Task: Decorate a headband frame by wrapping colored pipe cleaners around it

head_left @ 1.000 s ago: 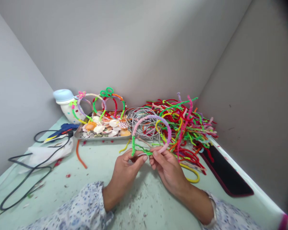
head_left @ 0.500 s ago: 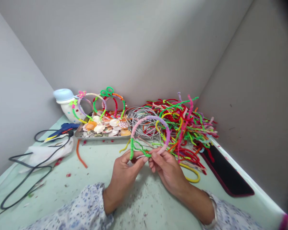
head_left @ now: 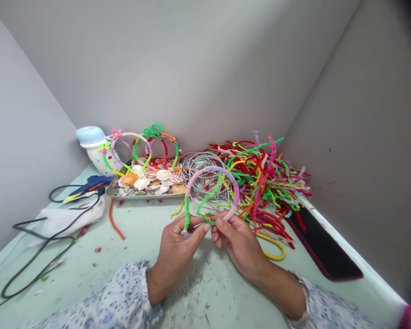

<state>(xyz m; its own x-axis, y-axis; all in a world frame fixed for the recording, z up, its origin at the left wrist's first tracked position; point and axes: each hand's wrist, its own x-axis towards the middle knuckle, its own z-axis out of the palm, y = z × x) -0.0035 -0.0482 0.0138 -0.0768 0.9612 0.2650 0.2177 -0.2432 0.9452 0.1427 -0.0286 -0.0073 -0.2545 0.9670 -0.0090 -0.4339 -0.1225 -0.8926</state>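
Between my hands stands a headband (head_left: 236,185) wrapped in fuzzy pink, purple and green pipe cleaner, its arch upward. My left hand (head_left: 177,252) is closed in a pinch at the arch's lower left, by the green end. Thumb and fingers of my right hand (head_left: 241,246) are closed at the pink lower right end. A loose green pipe cleaner (head_left: 208,198) curves up inside the arch from between my fingertips, with a bit of orange near its base. Exactly what each fingertip presses is partly hidden.
A metal tray (head_left: 147,197) of seashells (head_left: 157,178) stands at the back, finished headbands (head_left: 164,146) on it. Beside it are coiled wire (head_left: 198,160) and a heap of pipe cleaners (head_left: 260,173). A white bottle (head_left: 101,157), black cable (head_left: 23,269) and black pad (head_left: 329,251) lie around.
The loose green pipe cleaner has swung from the arch's left side to stand up inside it. The headband has shifted slightly left; my hands have barely moved.
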